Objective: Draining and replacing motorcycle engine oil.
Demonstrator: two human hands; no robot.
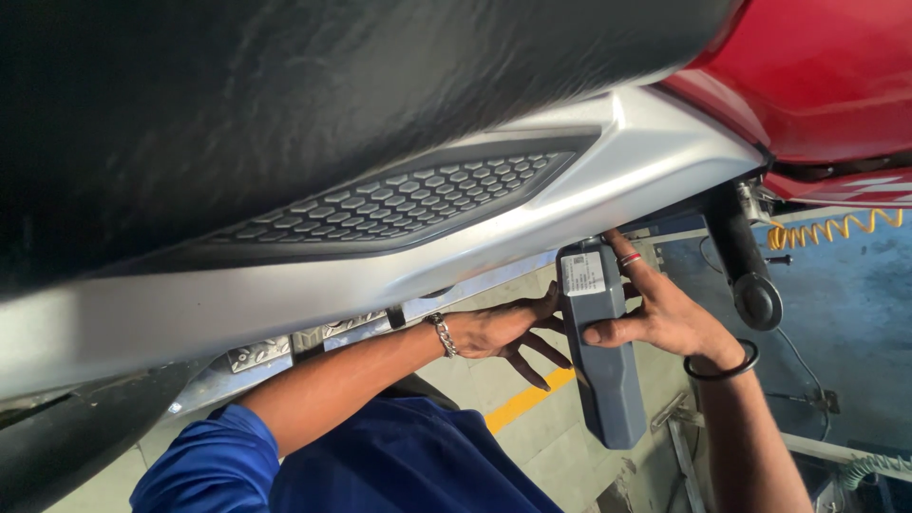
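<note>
Up under the motorcycle, the right hand (665, 318) is wrapped around a grey box-shaped device (600, 347), index finger pointing up at the silver side panel (532, 223). Just beside it, the left hand (503, 331) rests loosely open, fingers spread against the device's other side. Above both sits the black seat (285, 95), with the red bodywork (817, 66) further right.

Below you lies a pale grey-green concrete floor (532, 442), crossed by a diagonal yellow painted stripe (525, 399). To your right the floor area (855, 313) is painted blue and looks scuffed. A coiled yellow hose (836, 228) stretches across the upper right, and a thin dark cable (798, 356) trails over the blue surface. A light metal rail (836, 448) runs along the lower right, with a ribbed greenish hose (879, 467) near the corner. Light is even and bright.
</note>
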